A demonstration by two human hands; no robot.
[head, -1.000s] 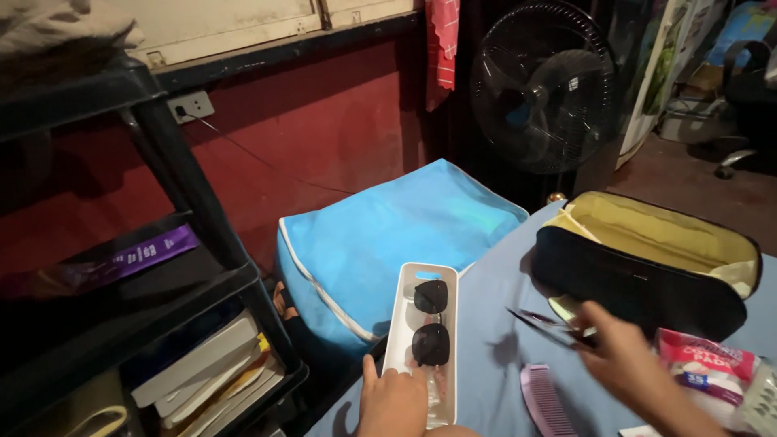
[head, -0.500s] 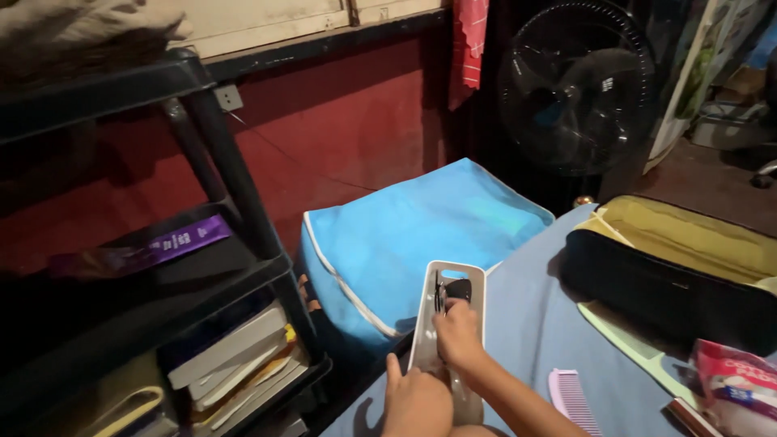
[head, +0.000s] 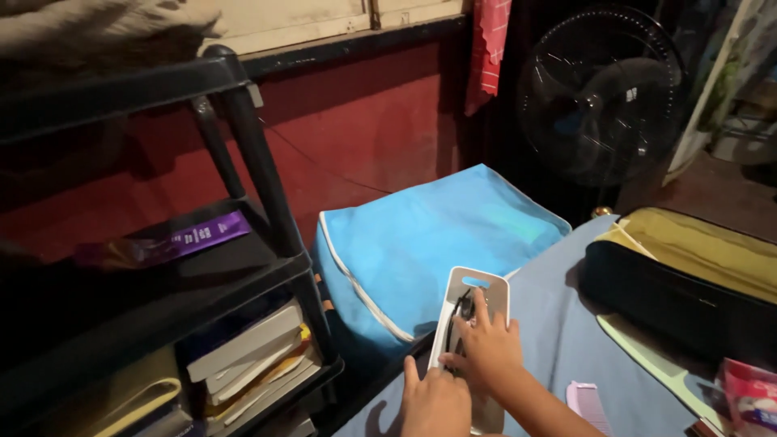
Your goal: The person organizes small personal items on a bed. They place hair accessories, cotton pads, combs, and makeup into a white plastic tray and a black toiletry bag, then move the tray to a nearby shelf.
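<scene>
A long white tray (head: 479,284) lies at the near left edge of a blue-covered surface (head: 558,340). My left hand (head: 434,402) grips the tray's near end, thumb on its left rim. My right hand (head: 487,350) lies palm down inside the tray, fingers stretched along it. Dark sunglasses (head: 462,312) show just left of those fingers, mostly covered by the hand. What is under the palm is hidden.
A light blue fabric bag (head: 429,239) stands behind the tray. A black shelf unit (head: 267,202) at left holds books (head: 247,356) and a purple box (head: 194,237). At right are an open black pouch with yellow lining (head: 688,279), a pink comb (head: 586,405) and a red packet (head: 749,396). A fan (head: 603,89) stands behind.
My right hand carried a thin dark item from beside the pouch over to the tray and now lies flat in it. The view has shifted left; my left hand has stayed on the tray.
</scene>
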